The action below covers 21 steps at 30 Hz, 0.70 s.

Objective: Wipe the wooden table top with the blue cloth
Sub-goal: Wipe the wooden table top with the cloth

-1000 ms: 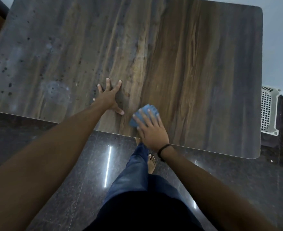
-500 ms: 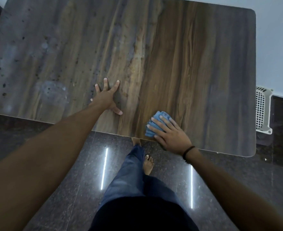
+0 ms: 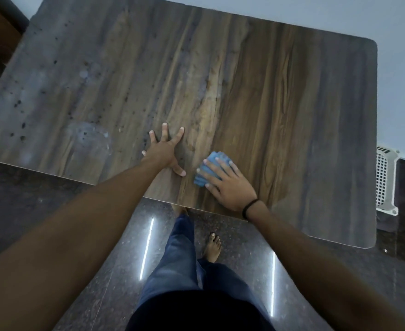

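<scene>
— In the head view, where was the cloth?
— The cloth (image 3: 214,156) lay on the table (image 3: 292,111) near its front edge, pinned under the right hand (image 3: 231,186). That hand's fingers (image 3: 206,162) were straight and slightly apart. They pressed flat on the cloth and pointed to about 10 o'clock. Blue showed past the fingertips and on the thumb side.
— Its long axis?
— Hard to tell, since the hand covered most of it. The folded pad seemed to run from 7 to 1 o'clock, across the fingers.
— And the other hand?
— The left hand (image 3: 164,151) rested flat on the wood at 10 o'clock from the cloth, fingers splayed wide, holding nothing. Its thumb was just beside the cloth, not touching it. Only the right hand was on the cloth.
— What did the next stroke turn on?
— Probably that left hand. A grey smear (image 3: 87,142) and dark specks (image 3: 20,103) lay well off at 9 to 10 o'clock, beyond it. A sweep that way would likely have met the thumb unless the hand lifted.
— The surface?
— Streaked brown grain, duller and greyer toward the left end.
— The room?
— A dark glossy floor (image 3: 77,235) at 6 o'clock, a pale wall (image 3: 399,80) from 12 to 2, and a white grille (image 3: 384,180) at 3 o'clock, beside the table.
</scene>
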{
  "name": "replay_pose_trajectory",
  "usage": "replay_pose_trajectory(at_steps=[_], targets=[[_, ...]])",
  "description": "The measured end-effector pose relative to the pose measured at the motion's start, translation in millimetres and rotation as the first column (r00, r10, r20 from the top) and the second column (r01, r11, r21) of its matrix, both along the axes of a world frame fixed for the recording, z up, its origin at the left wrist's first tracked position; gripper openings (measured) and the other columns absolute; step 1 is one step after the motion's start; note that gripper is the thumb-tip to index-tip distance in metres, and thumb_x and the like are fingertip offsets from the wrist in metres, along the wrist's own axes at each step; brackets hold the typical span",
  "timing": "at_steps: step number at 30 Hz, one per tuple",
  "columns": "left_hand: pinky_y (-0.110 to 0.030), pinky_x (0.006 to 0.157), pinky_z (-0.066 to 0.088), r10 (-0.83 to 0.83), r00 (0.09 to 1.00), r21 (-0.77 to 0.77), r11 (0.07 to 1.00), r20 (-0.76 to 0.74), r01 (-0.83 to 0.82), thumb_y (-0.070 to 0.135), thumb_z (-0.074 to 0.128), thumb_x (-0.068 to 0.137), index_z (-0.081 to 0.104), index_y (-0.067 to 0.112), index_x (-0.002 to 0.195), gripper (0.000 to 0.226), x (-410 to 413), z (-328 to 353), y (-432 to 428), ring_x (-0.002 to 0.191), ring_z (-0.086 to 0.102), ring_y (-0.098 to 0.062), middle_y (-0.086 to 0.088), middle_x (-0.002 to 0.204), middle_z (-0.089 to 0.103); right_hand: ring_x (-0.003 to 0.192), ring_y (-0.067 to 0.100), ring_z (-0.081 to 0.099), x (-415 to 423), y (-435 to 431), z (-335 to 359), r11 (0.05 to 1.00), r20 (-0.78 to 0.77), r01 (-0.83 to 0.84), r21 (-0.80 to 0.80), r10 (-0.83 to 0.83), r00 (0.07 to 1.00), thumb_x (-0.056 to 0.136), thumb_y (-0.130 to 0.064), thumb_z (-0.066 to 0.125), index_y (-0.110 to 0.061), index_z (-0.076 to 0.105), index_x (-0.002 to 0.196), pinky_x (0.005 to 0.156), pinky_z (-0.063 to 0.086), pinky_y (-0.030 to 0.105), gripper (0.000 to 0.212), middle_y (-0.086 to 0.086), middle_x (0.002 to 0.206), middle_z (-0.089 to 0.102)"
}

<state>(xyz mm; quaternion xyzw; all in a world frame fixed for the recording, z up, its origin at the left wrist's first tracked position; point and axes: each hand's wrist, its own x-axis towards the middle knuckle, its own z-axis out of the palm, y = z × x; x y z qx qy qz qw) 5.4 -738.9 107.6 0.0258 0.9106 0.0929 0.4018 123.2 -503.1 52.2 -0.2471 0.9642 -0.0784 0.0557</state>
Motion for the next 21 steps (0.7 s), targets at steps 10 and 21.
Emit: replay_pose_trajectory(at_steps=[10, 21], targets=[[-0.081, 0.103, 0.013, 0.155, 0.987, 0.034, 0.987, -0.03, -0.154, 0.051, 0.09, 0.061, -0.01, 0.051, 0.152, 0.135, -34.0, 12.5, -24.5, 0.145, -0.027, -0.045, 0.007, 0.157, -0.038, 0.155, 0.025, 0.007, 9.7, -25.7, -3.9, 0.968, 0.022, -0.248, -0.036, 0.249, 0.968, 0.108, -0.048, 0.026, -0.04, 0.016, 0.159, 0.124, 0.012, 0.052, 0.053, -0.006, 0.168, 0.014], [-0.082, 0.103, 0.013, 0.156, 0.988, 0.055, 0.986, 0.009, -0.156, 0.046, 0.089, 0.065, -0.012, 0.051, 0.152, 0.134, -42.3, 9.6, -39.0, 0.143, -0.028, -0.047, 0.006, 0.158, -0.037, 0.155, 0.031, 0.007, -10.5, -61.8, -0.7, 0.983, 0.029, 0.173, -0.057, -0.172, 0.985, 0.106, -0.044, 0.029, -0.033, 0.019, 0.159, 0.12, 0.019, 0.059, 0.055, 0.001, 0.167, 0.015]])
